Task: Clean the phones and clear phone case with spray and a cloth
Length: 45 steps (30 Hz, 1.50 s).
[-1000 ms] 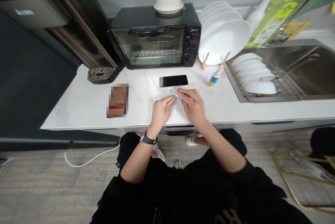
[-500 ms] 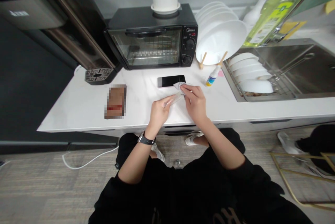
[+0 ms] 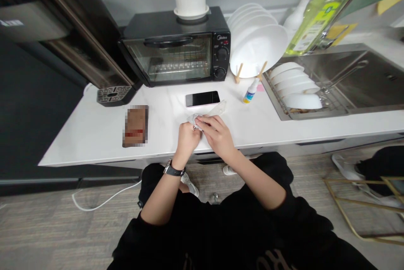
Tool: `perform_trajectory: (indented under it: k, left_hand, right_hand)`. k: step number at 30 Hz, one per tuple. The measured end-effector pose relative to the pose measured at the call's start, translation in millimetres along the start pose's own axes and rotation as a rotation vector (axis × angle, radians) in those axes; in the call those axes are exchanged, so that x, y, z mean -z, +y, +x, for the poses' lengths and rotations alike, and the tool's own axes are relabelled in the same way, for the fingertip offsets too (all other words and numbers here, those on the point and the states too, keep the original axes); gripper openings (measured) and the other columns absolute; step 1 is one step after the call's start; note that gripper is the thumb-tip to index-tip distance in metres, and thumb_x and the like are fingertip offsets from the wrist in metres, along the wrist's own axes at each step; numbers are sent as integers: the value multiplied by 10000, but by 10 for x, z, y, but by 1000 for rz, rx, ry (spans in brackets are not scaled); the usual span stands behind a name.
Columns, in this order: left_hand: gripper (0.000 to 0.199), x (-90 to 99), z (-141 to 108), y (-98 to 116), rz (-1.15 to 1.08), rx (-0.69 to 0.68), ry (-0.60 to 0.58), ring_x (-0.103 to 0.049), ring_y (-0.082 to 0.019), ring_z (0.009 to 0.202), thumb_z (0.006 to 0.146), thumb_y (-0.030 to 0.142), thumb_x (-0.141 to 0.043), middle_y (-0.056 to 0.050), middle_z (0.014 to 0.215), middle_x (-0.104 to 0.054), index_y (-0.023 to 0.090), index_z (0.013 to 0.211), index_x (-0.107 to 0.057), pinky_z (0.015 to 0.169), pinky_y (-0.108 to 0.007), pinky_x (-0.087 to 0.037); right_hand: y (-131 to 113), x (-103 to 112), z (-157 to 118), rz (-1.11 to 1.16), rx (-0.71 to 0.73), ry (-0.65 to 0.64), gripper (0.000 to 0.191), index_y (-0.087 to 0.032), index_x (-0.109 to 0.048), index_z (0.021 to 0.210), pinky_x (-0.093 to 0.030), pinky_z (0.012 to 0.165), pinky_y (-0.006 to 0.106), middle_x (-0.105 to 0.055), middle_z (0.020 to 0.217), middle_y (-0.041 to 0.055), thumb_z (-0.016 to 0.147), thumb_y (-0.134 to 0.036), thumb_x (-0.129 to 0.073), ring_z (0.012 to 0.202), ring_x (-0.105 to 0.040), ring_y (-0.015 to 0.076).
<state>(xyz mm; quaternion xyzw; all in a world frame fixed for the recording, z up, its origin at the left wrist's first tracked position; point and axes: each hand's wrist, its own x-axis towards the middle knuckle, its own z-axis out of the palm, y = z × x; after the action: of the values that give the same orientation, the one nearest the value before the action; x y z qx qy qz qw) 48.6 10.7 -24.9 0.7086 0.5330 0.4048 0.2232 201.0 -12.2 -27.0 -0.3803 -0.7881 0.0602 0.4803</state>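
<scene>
Hands drawn together since last look, cloth pulled down from beside phone. L hand (image 3: pixel 187 138) curled tight round a small shiny bit (image 3: pixel 196 127), mostly hidden, can't tell what it is. R hand (image 3: pixel 216 135) clenched over it, pinching cloth (image 3: pixel 214 110), free end of which is poking up twd phone (image 3: pixel 202 99). Cloth lies mid-counter (image 3: pixel 94 152), nearer front edge, just below phone, no contact seen. So far: bit wrapped in cloth, both hands on it, neither released. Nothing else seen handled. Room for moving: L as far as blurred block (image 3: pixel 135 126), R up to bottle (image 3: pixel 251 91), sink (image 3: pixel 356 76) past that; front edge close under wrists, so little room that way.
</scene>
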Motion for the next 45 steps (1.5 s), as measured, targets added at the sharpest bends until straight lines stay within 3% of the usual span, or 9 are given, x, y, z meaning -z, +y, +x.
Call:
perform_trajectory:
  k: [3, 8, 16, 19, 24, 27, 36, 41, 45]
  left_hand:
    - [253, 6, 0, 22, -29, 12, -32, -709, -173, 652, 950, 187, -570, -3, 683, -756, 178, 765, -743, 669, -249, -545]
    - [312, 7, -24, 56, -194, 1, -72, -777, -245, 1163, 1018, 259, -579, -20, 1238, -815, 246, 1235, -802, 993, -329, -612]
    - [296, -10, -28, 44, -187, 20, -65, -775, -256, 1181, 1026, 292, -603, -20, 1261, -804, 259, 1241, -803, 1041, -357, -607]
    - [290, -5, -19, 48, -157, 5, -62, -779, -251, 1163, 1031, 303, -592, -33, 1248, -812, 249, 1222, -803, 1024, -343, -602]
    - [270, 17, -2, 48, -70, 3, -39, -800, -241, 946, 986, 205, -537, -77, 909, -838, 177, 943, -802, 894, -308, -614]
    - [275, 30, 1, 45, -117, -34, -47, -792, -231, 973, 970, 185, -516, -84, 1003, -840, 183, 1004, -789, 944, -318, -610]
    - [255, 4, 11, 8, -2, -6, -28, -752, -209, 690, 930, 119, -560, -35, 733, -790, 172, 779, -757, 694, -271, -574]
    - [286, -4, -10, 21, -175, -38, -56, -797, -249, 1110, 1017, 240, -600, -33, 1215, -822, 226, 1209, -811, 943, -321, -619]
    - [294, -18, -19, 3, -194, -25, -49, -784, -260, 1162, 1016, 241, -617, -31, 1241, -808, 236, 1240, -808, 992, -356, -630]
  right_hand:
    - [156, 103, 44, -23, -23, 42, 474, -350, -687, 1426, -650, 964, 488, -762, 1298, 65, 1047, -112, -529, 1129, -672, 247]
    - [527, 336, 161, -111, -103, 148, 482, -315, -748, 1345, -617, 961, 519, -780, 1278, 80, 1019, -71, -490, 1110, -679, 270]
    - [619, 381, 222, -165, -110, 185, 498, -289, -756, 1329, -605, 965, 514, -786, 1271, 80, 989, -36, -493, 1091, -677, 272]
    - [416, 262, 178, -127, -115, 144, 499, -300, -732, 1373, -612, 982, 514, -773, 1291, 91, 1012, -51, -494, 1120, -665, 275]
    - [-65, -55, 39, -36, 5, 67, 439, -281, -688, 1436, -634, 1023, 463, -758, 1297, 90, 1050, -128, -543, 1173, -655, 256]
    - [-179, -151, -12, -21, 14, 84, 449, -282, -659, 1468, -636, 1041, 477, -751, 1301, 92, 1058, -142, -542, 1186, -654, 256]
    - [85, 60, 33, -41, 42, 35, 483, -331, -663, 1458, -654, 973, 472, -755, 1293, 71, 1044, -110, -548, 1135, -669, 248]
    - [391, 267, 119, -143, -9, 124, 478, -277, -706, 1407, -630, 958, 482, -765, 1269, 98, 1028, -67, -505, 1122, -671, 264]
    - [624, 417, 201, -192, -74, 142, 470, -283, -732, 1365, -607, 982, 504, -770, 1257, 92, 1015, -71, -499, 1111, -679, 268]
